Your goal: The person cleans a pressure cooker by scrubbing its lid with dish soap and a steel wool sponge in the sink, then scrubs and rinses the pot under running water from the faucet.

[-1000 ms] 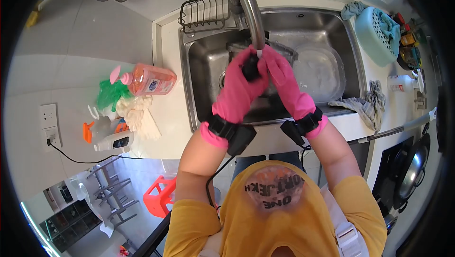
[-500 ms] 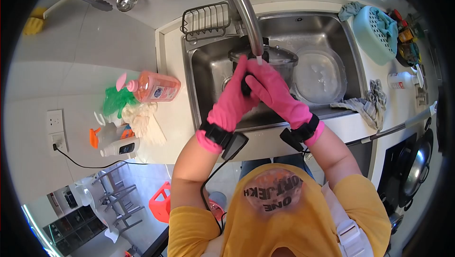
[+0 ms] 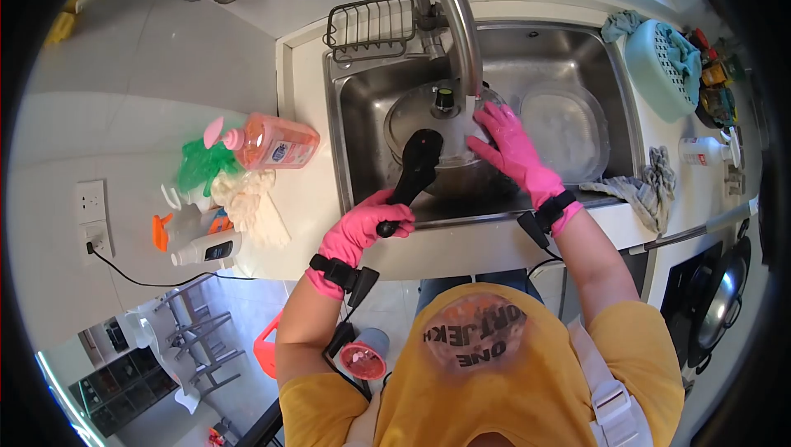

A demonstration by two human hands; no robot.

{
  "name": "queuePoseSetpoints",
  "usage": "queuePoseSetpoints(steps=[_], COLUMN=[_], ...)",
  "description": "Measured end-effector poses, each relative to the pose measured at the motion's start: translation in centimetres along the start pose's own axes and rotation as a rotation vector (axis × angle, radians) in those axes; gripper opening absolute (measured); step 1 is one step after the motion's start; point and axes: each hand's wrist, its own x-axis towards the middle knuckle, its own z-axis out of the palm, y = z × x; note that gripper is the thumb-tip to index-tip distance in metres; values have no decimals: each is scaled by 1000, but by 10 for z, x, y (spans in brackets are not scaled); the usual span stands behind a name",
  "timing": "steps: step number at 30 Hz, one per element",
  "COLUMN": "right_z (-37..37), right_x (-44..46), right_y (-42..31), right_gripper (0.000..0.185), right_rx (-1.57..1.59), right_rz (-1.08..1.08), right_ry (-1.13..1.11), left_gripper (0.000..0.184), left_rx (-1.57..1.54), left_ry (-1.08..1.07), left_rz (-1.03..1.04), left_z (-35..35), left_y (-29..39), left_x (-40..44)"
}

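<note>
My left hand (image 3: 368, 223), in a pink rubber glove, is wrapped round the handle of a black spoon (image 3: 420, 154). The spoon's broad head points up and away, over the near side of the sink. My right hand (image 3: 512, 150), gloved the same way, has its fingers apart against the right side of a lidded pot (image 3: 461, 179). A clear lid (image 3: 405, 120) with a black knob (image 3: 445, 99) covers the pot, beneath the curved faucet (image 3: 468, 43). Beside it in the sink lies a clear, shallow basin (image 3: 568, 130).
The steel sink (image 3: 335, 130) has a wire rack (image 3: 371, 28) at its back left. A pink soap bottle (image 3: 280, 142) and other bottles stand left. On the right are a grey cloth (image 3: 643, 191), a light blue basket (image 3: 651, 76) and a spray bottle (image 3: 704, 150).
My hands have parted from in front of the pot. The left has drawn back toward the counter edge with the black spoon; the right has moved right, onto the pot's side.
</note>
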Motion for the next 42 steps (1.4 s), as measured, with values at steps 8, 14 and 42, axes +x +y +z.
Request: queuePoseSetpoints(steps=[8, 14, 42], right_z=[-6, 6, -50], right_x=[-25, -34, -110], right_y=[-1, 23, -83], right_gripper=[61, 61, 61], right_rx=[-7, -16, 1068], right_rz=[17, 105, 534], right_ry=[-91, -71, -136], left_gripper=[44, 41, 38], left_rx=[698, 1038, -467], left_ry=[94, 171, -428], left_rz=[79, 403, 71], left_z=[-1, 9, 115], left_y=[-26, -53, -45], left_x=[9, 14, 37])
